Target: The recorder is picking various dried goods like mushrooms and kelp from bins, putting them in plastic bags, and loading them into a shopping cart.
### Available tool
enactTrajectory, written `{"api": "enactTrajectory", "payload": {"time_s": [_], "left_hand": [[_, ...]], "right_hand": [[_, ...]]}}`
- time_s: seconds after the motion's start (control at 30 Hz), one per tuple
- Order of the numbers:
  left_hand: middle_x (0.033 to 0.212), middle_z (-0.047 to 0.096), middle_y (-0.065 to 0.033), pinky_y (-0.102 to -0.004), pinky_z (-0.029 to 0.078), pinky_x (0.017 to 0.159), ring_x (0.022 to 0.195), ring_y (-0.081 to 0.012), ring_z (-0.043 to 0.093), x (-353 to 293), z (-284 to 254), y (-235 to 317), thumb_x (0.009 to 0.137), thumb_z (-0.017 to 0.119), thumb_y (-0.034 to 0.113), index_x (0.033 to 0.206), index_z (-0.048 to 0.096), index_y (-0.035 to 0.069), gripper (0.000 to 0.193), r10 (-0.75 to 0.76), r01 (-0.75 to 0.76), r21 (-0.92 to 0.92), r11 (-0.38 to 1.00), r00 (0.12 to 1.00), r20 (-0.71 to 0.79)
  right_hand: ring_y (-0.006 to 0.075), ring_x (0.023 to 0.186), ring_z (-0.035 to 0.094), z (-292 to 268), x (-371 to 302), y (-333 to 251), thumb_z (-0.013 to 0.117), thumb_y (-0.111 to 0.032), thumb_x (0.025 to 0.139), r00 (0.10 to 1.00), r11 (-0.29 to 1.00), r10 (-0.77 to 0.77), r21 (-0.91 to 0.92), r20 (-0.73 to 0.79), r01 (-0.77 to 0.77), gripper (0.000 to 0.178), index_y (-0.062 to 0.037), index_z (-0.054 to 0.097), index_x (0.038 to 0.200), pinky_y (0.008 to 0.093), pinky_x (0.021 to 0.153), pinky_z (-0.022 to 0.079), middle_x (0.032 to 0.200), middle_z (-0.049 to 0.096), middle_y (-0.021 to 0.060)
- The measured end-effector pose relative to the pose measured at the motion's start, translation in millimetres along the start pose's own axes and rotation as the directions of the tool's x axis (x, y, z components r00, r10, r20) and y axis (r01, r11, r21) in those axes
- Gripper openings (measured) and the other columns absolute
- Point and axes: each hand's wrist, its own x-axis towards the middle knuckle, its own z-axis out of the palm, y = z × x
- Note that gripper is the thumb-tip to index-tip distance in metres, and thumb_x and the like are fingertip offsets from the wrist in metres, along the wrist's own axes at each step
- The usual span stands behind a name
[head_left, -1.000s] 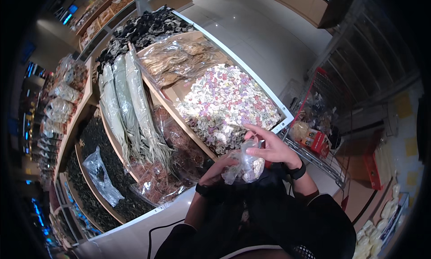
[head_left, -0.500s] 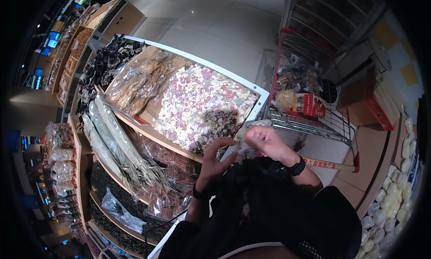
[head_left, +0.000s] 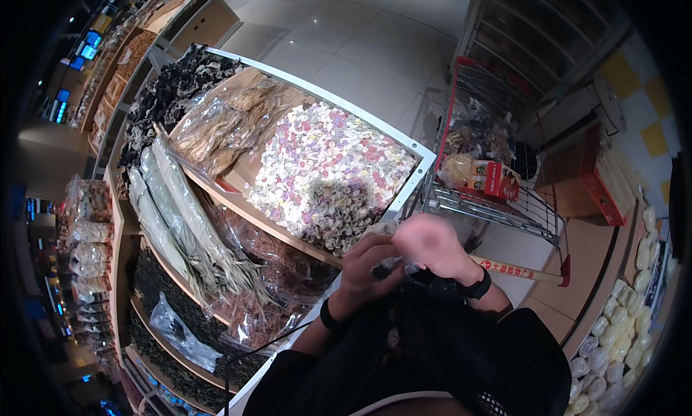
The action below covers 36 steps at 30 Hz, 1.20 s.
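In front of my body, both hands work at a clear plastic bag (head_left: 391, 263). My right hand (head_left: 432, 247) is closed in a fist around its gathered part, with the back of the hand up. Beside it on the left, my left hand (head_left: 366, 266) curls its fingers against the bag just below the fist. What the bag holds is mostly hidden by the hands and my dark clothing. Just beyond them lies a bin of small multicoloured dried slices (head_left: 324, 156), white, purple, red and yellow, with a shadow on its near part.
A shopping cart (head_left: 497, 210) with bagged goods and a red box (head_left: 497, 179) stands right. Left are bagged dried sheets (head_left: 223, 120), long wrapped bundles (head_left: 189, 207), reddish-brown strands (head_left: 281, 254) and black dried fungus (head_left: 166, 91). Small wrapped pieces (head_left: 620, 311) fill the lower right.
My left hand has moved in against the bag, its fingers now curled instead of spread wide. The right fist has turned and come down slightly. The view has shifted a little.
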Motion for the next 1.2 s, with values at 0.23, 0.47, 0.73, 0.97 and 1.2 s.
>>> {"api": "enactTrajectory", "payload": {"time_s": [0.23,0.47,0.73,0.97,1.2], "left_hand": [[0.074,0.060,-0.0107,-0.0300,0.047,0.056,0.060,-0.0216,0.058,-13,-7,0,0.061,0.063,0.002,0.073,0.056,0.001,0.014,-0.110,0.106,-0.043,0.993,0.988,-0.104],[0.070,0.058,-0.0079,-0.0225,0.039,0.050,0.053,-0.0107,0.048,-16,-19,-3,0.063,0.059,0.002,0.067,0.052,0.000,0.008,-0.186,0.178,-0.211,0.961,0.983,-0.014],[0.076,0.061,-0.0077,-0.0240,0.044,0.057,0.061,-0.0143,0.055,-45,-28,-36,0.064,0.060,-0.002,0.071,0.054,0.000,0.010,-0.253,0.264,-0.205,0.942,0.964,0.076],[0.107,0.057,-0.0117,-0.0367,0.043,0.086,0.101,-0.0265,0.052,0,-18,-21,0.069,0.067,0.007,0.103,0.057,0.003,0.036,-0.039,0.036,0.055,0.998,0.998,0.057],[0.090,0.057,-0.0140,-0.0349,0.044,0.076,0.087,-0.0293,0.053,-9,-28,-54,0.074,0.063,0.001,0.093,0.062,-0.001,0.020,-0.052,0.045,0.048,0.998,0.988,0.145]], "right_hand": [[0.0025,0.054,0.044,25,-3,28,0.055,-0.002,0.088,0.977,0.930,-0.117,0.324,-0.181,0.172,0.004,-0.0024,0.054,0.092,0.0174,0.045,0.031,0.077,0.056,0.0027],[0.0038,0.044,0.034,29,4,21,0.054,0.000,0.086,0.970,0.836,-0.067,0.516,-0.236,0.183,0.013,-0.0066,0.044,0.079,0.0184,0.039,0.027,0.065,0.046,0.0022],[0.0061,0.046,0.039,14,9,-39,0.053,-0.003,0.082,0.849,0.864,-0.289,0.263,-0.442,0.430,0.016,-0.0099,0.039,0.079,0.0208,0.041,0.035,0.062,0.045,0.0043],[0.0066,0.045,0.039,40,24,-18,0.055,0.001,0.083,0.960,0.834,-0.264,0.478,-0.090,0.275,0.018,-0.0065,0.042,0.073,0.0191,0.040,0.029,0.064,0.049,0.0090],[0.0104,0.048,0.046,24,34,-39,0.052,-0.003,0.087,0.901,0.732,-0.288,0.532,-0.324,0.425,0.010,-0.0065,0.042,0.085,0.0210,0.043,0.037,0.069,0.052,0.0117]]}}
